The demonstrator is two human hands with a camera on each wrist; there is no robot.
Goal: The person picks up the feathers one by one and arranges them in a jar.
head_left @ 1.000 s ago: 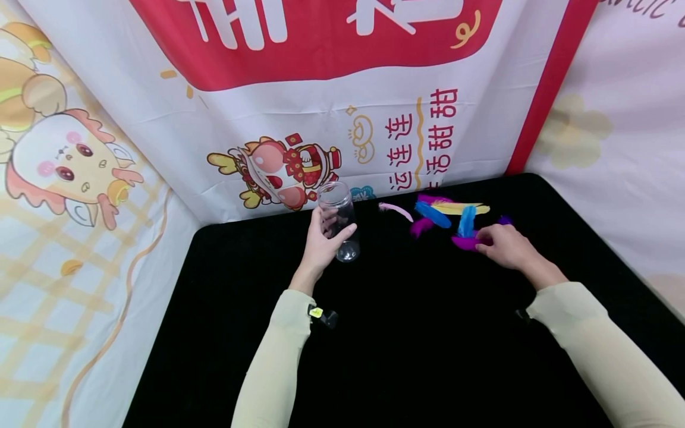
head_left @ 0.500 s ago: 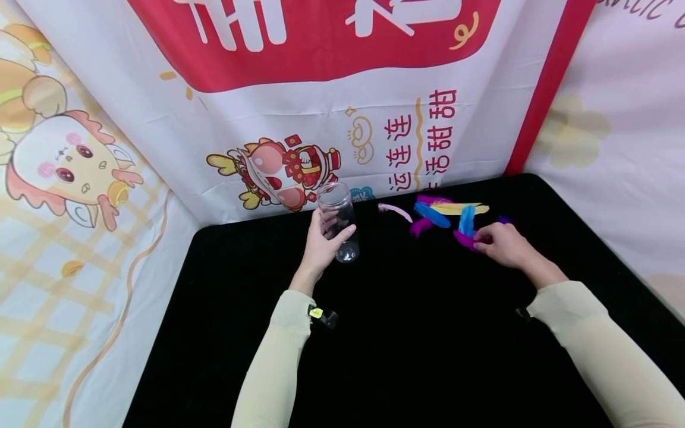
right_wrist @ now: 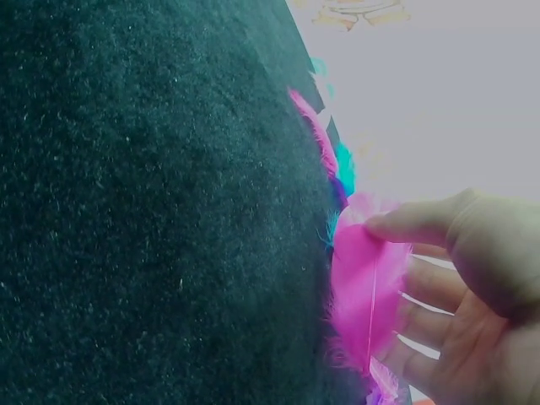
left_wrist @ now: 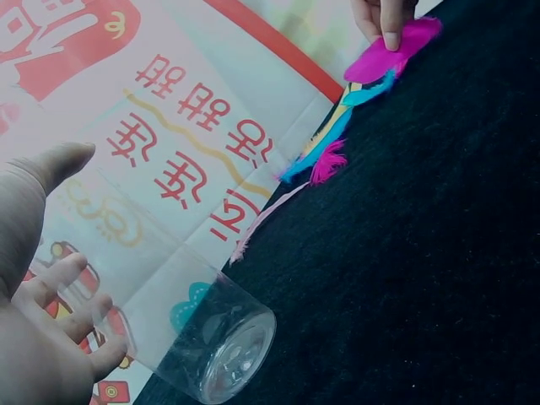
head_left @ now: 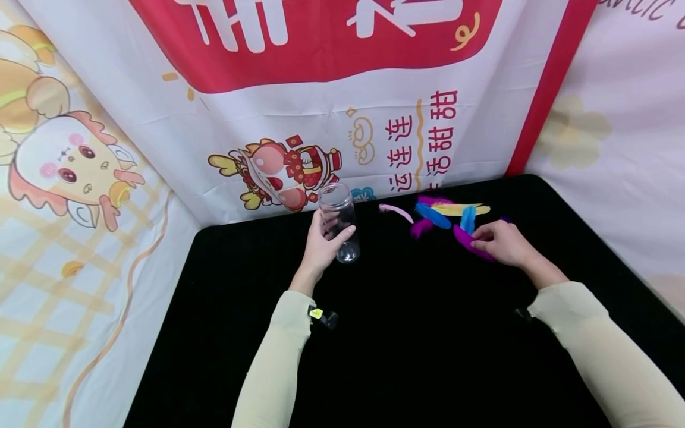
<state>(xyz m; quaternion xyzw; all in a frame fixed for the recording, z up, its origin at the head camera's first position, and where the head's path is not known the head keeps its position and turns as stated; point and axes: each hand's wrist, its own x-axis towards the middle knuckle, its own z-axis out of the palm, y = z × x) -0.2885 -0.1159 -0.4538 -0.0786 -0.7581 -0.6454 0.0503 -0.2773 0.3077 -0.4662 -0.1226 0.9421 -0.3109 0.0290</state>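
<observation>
My left hand (head_left: 321, 242) grips a clear jar (head_left: 346, 252), thumb on one side and fingers wrapped on the other. The jar's see-through base (left_wrist: 240, 359) points toward the lower right in the left wrist view. Over the far right of the table, my right hand (head_left: 504, 242) pinches a purple-magenta feather (head_left: 462, 234) between thumb and fingers. The right wrist view shows that feather (right_wrist: 364, 291) broad side on, its tip under the thumb. Just beyond it lie a short blue feather (head_left: 468, 217) and a dark purple one (head_left: 505, 219), the latter mostly hidden by the hand.
Along the back of the black table (head_left: 374, 345) lie more feathers: a yellow one (head_left: 461, 208), a blue one (head_left: 434, 216), a purple one (head_left: 421, 227) and a pale pink one (head_left: 396, 211). A printed cloth backdrop (head_left: 342, 101) rises right behind the table's back edge.
The purple-magenta feather in my right hand has swung from lying nearly level to a slant, its near end now showing below the fingers. My left hand and the jar have stayed put.
</observation>
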